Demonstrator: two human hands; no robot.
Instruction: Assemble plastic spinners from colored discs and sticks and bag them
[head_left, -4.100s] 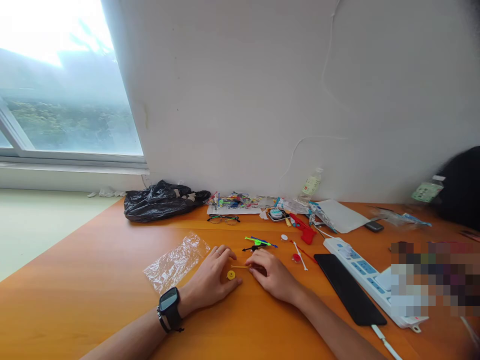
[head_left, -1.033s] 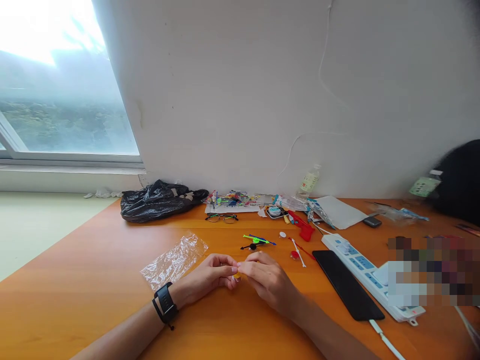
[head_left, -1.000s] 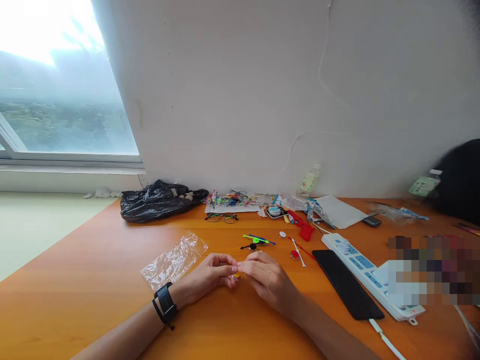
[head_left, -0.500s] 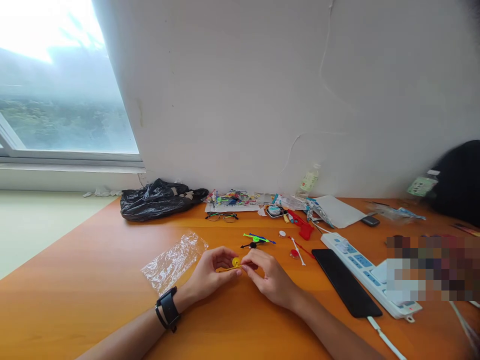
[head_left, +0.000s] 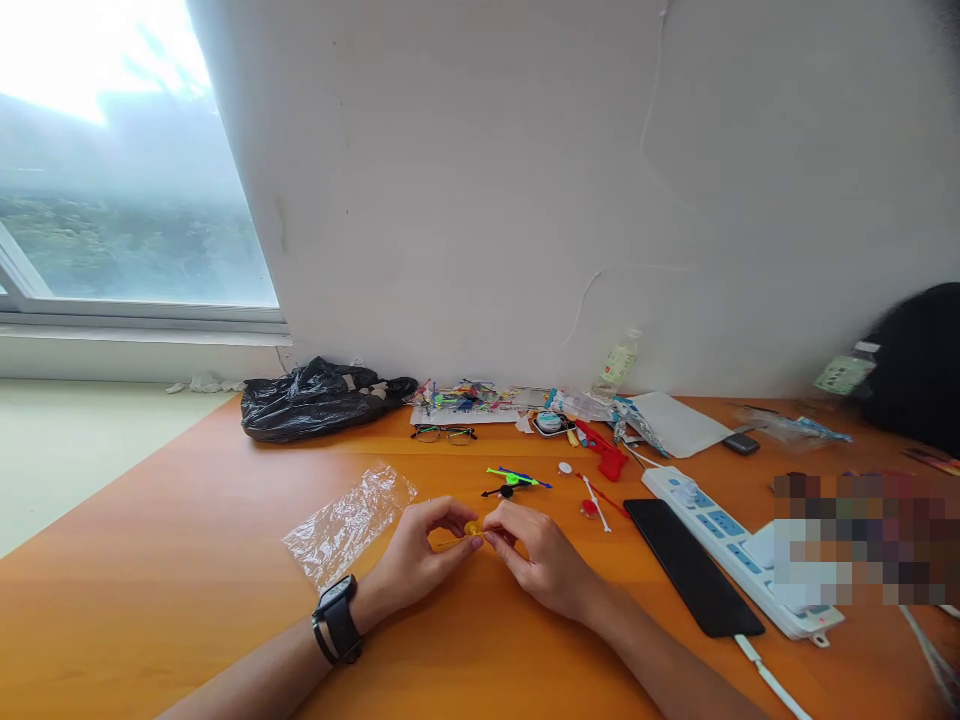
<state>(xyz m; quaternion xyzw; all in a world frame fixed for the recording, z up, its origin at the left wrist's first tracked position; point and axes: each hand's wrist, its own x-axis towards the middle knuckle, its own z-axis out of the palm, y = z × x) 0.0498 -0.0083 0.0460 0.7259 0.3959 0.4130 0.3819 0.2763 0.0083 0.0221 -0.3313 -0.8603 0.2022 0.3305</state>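
Note:
My left hand pinches a small yellow plastic piece with a round knob and a thin stick, above the table. From the other side, the fingers of my right hand close on the same yellow piece near its right end. Fingertips partly cover it. Just beyond the hands lie arrow-tipped plastic sticks with round centres: a green one, a blue one and a black one. Farther right are a white stick, a red stick and a white disc.
Left of my hands lies a clear plastic bag; behind is a black bag. Glasses, a pile of small coloured parts and a red toy gun sit farther back. A phone and power strip flank the right.
My left wrist has rolled slightly, showing more of the watch face. The yellow knob has tilted and sits a little lower between the fingers. Things on the table lie as before.

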